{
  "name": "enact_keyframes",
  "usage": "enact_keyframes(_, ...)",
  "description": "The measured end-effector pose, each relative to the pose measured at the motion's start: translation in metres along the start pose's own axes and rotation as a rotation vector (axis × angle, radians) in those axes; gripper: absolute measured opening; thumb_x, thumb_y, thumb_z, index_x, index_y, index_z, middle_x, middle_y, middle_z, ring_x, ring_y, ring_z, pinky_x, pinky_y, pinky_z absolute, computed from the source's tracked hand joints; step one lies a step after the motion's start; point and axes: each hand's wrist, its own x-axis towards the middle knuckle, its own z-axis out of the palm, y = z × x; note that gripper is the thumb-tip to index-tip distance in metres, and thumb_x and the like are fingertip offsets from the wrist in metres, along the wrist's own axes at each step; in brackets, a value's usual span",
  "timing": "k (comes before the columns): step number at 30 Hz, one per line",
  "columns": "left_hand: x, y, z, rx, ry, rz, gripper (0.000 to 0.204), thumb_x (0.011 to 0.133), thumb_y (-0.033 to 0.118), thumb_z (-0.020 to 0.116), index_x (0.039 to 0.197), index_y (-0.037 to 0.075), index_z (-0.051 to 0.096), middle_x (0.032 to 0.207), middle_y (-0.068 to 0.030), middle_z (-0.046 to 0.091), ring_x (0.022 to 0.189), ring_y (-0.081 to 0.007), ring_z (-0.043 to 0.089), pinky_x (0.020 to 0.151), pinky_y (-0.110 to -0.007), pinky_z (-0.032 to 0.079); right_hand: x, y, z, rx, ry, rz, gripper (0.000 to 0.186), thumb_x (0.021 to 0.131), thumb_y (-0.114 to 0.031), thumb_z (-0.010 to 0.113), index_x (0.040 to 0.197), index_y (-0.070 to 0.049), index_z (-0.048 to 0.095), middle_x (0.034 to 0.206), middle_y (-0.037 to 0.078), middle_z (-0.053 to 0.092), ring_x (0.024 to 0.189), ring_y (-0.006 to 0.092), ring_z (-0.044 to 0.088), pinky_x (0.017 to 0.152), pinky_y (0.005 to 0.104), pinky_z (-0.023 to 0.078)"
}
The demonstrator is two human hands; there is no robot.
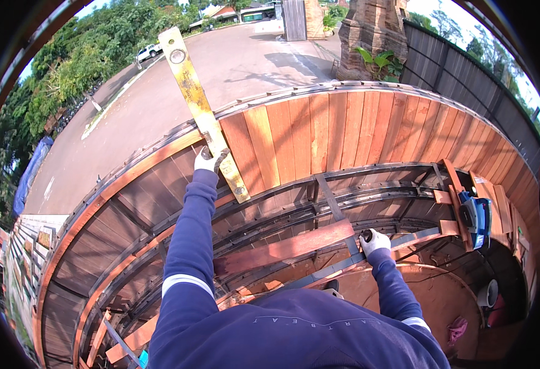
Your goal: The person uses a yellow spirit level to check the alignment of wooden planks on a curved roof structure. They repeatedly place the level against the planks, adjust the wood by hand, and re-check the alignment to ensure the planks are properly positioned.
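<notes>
My left hand point(208, 161), in a white glove with dark fingertips, is closed around a worn yellow spirit level point(194, 91). The level lies slantwise across the curved rim, against the edge of the last fitted plank point(235, 150). My right hand point(374, 240), gloved alike, is closed on a dark metal frame bar point(350, 261) lower down. Just left of that hand, a loose reddish board point(285, 247) rests across the frame. Reddish-brown planks point(356, 132) stand side by side along the curve to the right of the level.
A blue power tool point(481, 216) sits on wooden boards at the right. Curved dark metal rails point(368, 195) run below the planks. A pink cloth point(457, 329) lies on the round floor beneath. Beyond the rim stretches a paved yard point(264, 58) with a white pickup point(149, 53).
</notes>
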Motion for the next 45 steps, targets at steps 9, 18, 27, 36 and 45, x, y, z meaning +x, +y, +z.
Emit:
enact_keyframes(9, -0.021, 0.014, -0.024, -0.084, 0.108, 0.024, 0.036, 0.087, -0.004, 0.070, 0.121, -0.005, 0.059, 0.104, -0.0132, 0.071, 0.075, -0.0172, 0.068, 0.068, -0.024, 0.057, -0.002, 0.002, -0.001, 0.010, 0.021, 0.005, 0.031, 0.084, -0.041, 0.071, 0.096, -0.012, 0.070, 0.088, 0.013, 0.073, 0.086, 0.0331, 0.070, 0.080, 0.0422, 0.055)
enact_keyframes(18, -0.076, 0.105, -0.038, 0.104, 0.208, 0.168, 0.041, 0.085, 0.016, 0.080, 0.119, 0.000, 0.064, 0.111, -0.0048, 0.069, 0.099, -0.0122, 0.063, 0.087, -0.027, 0.050, 0.000, -0.008, -0.005, -0.045, -0.021, -0.010, 0.033, 0.086, -0.043, 0.069, 0.098, -0.012, 0.069, 0.090, 0.013, 0.073, 0.089, 0.0329, 0.069, 0.082, 0.0423, 0.054)
enact_keyframes(27, -0.144, 0.146, 0.032, -0.062, -0.064, 0.059, 0.027, 0.088, 0.005, 0.071, 0.113, 0.001, 0.062, 0.099, -0.0052, 0.068, 0.088, -0.0160, 0.066, 0.082, -0.030, 0.054, 0.001, 0.005, 0.005, 0.069, 0.035, -0.009, 0.041, 0.084, -0.046, 0.070, 0.109, -0.012, 0.069, 0.097, 0.015, 0.073, 0.094, 0.0343, 0.068, 0.086, 0.0399, 0.054)
enact_keyframes(36, -0.248, 0.057, 0.164, -0.008, -0.369, -0.296, 0.025, 0.084, 0.000, 0.075, 0.108, -0.002, 0.067, 0.096, -0.0054, 0.070, 0.084, -0.0125, 0.066, 0.079, -0.027, 0.053, -0.073, -0.059, -0.117, 0.756, 0.164, -0.396, 0.084, 0.077, -0.030, 0.083, 0.146, -0.002, 0.044, 0.137, 0.018, 0.055, 0.125, 0.0311, 0.054, 0.107, 0.0423, 0.043)
enact_keyframes(45, -0.291, 0.011, 0.274, 0.065, -1.018, -0.392, 0.030, 0.093, 0.008, 0.070, 0.119, -0.003, 0.060, 0.101, -0.0046, 0.068, 0.094, -0.0093, 0.064, 0.082, -0.025, 0.052, -0.146, -0.022, -0.091, 0.506, 0.099, -0.100, 0.092, 0.073, -0.031, 0.078, 0.149, -0.003, 0.036, 0.119, 0.022, 0.061, 0.103, 0.0380, 0.064, 0.091, 0.0411, 0.052)
